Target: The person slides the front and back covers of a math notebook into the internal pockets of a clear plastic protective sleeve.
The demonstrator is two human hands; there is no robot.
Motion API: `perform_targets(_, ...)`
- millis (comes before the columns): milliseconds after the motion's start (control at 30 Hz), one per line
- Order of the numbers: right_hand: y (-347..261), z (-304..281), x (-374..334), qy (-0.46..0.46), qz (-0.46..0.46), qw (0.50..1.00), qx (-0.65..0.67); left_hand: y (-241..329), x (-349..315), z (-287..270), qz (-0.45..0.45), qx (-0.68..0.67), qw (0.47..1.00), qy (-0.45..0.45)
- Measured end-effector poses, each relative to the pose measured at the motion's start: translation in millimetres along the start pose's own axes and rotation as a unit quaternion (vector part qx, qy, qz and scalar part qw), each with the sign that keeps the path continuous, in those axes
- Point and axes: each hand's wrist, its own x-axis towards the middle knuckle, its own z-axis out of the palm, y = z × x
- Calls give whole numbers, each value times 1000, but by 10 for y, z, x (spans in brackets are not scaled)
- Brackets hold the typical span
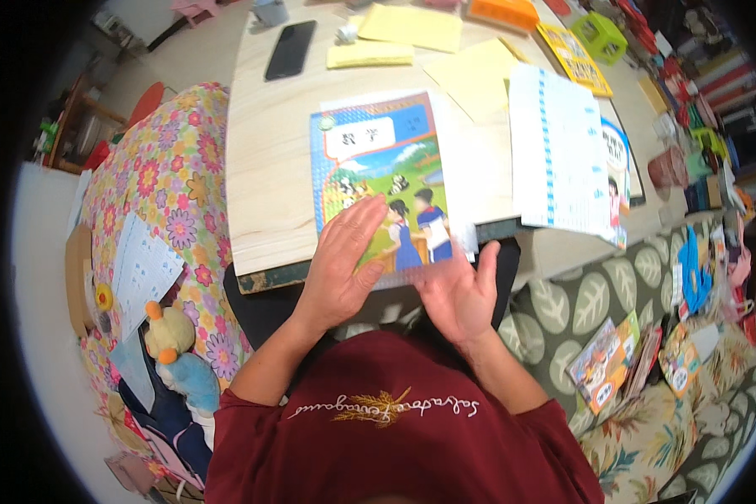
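A textbook (pixel 378 176) with a colourful illustrated cover lies near the table's front edge, overhanging it slightly. A clear film seems to cover it and extends past its lower edge. My left hand (pixel 340 265) rests flat over the book's lower left part, fingers stretched upward across the cover. At the lower right corner is my right hand (pixel 460 294), its thumb spread away and its fingertips partly hidden at the film's edge. Whether those fingers grip the film is not clear. Whitish paper or film (pixel 470 181) shows along the book's right side.
On the wooden table (pixel 265 185) are a black phone (pixel 291 50), yellow paper sheets (pixel 412 29), an orange box (pixel 502 13) and printed sheets (pixel 559 151) at the right. A flowered bed (pixel 164 168) stands left; a leaf-patterned sofa (pixel 554 302) with booklets (pixel 603 361) stands right.
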Motion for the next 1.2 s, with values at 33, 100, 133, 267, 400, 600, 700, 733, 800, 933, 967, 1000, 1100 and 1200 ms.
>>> perform_targets(33,-3,58,13,10,-3,1000,-7,-74,-5,-52,-13,29,999,-6)
perform_targets(100,10,33,-2,-1,-2,999,36,-195,-11,-120,-31,98,994,29)
perform_targets(133,22,-19,11,-18,9,997,72,-272,-33,-140,-45,130,989,46)
perform_targets(267,73,-102,205,45,14,991,128,-787,-50,-193,-75,230,970,37)
perform_targets(400,19,-271,396,80,15,991,109,-943,241,-286,-97,302,948,-33)
perform_targets(600,-37,-303,526,116,46,988,91,-1155,635,-265,-58,331,940,-63)
perform_targets(700,-27,-393,525,114,52,986,107,-1210,791,-192,-60,329,940,-59)
perform_targets(733,-16,-350,535,129,49,985,102,-1214,833,-157,-62,327,941,-57)
perform_targets(800,-5,-275,546,138,53,985,90,-1196,912,-69,-66,323,943,-44)
perform_targets(933,-19,-272,569,102,49,991,71,-1076,954,118,-42,320,945,-55)
perform_targets(967,-23,-286,575,90,42,993,69,-997,913,169,-36,311,948,-49)
perform_targets(1000,-30,-286,590,75,47,993,75,-932,873,209,-32,299,952,-52)
perform_targets(1100,-9,-395,555,39,42,994,96,-743,757,344,-19,260,964,-53)
perform_targets(1200,-10,-487,592,77,44,977,196,-564,692,474,-21,199,978,-52)
